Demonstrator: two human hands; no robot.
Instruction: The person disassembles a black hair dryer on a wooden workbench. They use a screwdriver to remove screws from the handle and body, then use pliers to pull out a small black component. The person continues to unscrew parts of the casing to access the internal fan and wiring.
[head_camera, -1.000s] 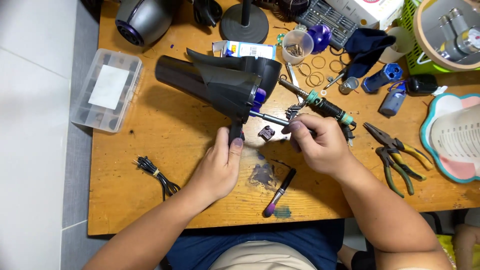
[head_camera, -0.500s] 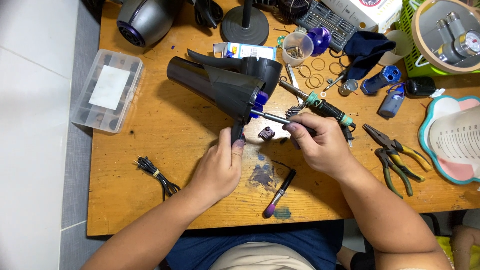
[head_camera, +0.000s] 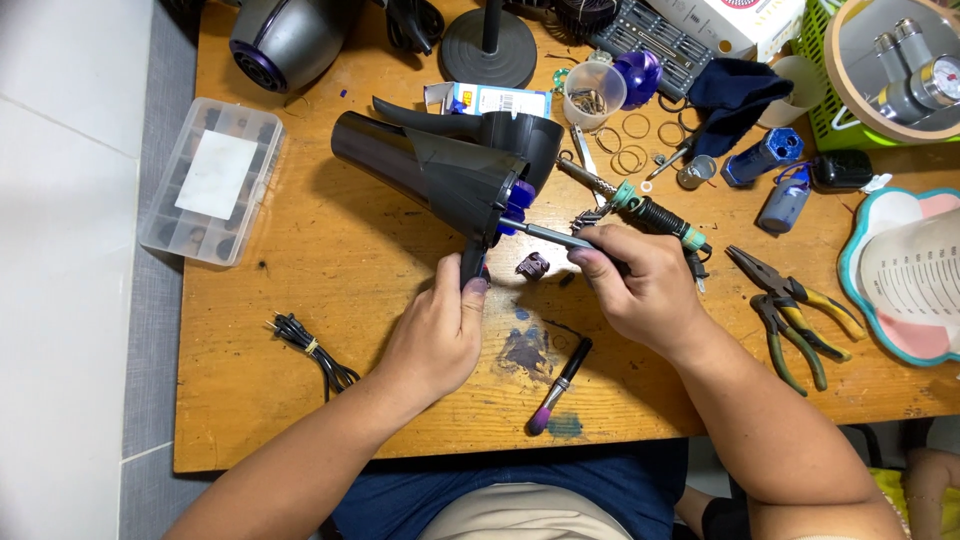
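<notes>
- Two bare hands work at one black hair dryer (head_camera: 440, 175), which lies on its side on the wooden table (head_camera: 290, 300), nozzle end toward the left, just above both hands.
- Left hand (head_camera: 435, 335) is closed around the lower tip of the dryer's handle, fingers pinching it from below.
- Right hand (head_camera: 635, 285) grips one thin metal tool (head_camera: 545, 236), whose tip touches the blue part at the dryer's rear end.
- One small dark part (head_camera: 532, 265) lies on the table between the two hands, apart from both.
- One soldering iron (head_camera: 640, 210) lies just beyond the right hand.
- Two pairs of pliers (head_camera: 790, 310) lie to the right, well apart from the dryer.
- One small brush (head_camera: 560, 385) with a purple tip lies below the hands.
- One clear plastic box (head_camera: 212, 180) sits at the left edge.
</notes>
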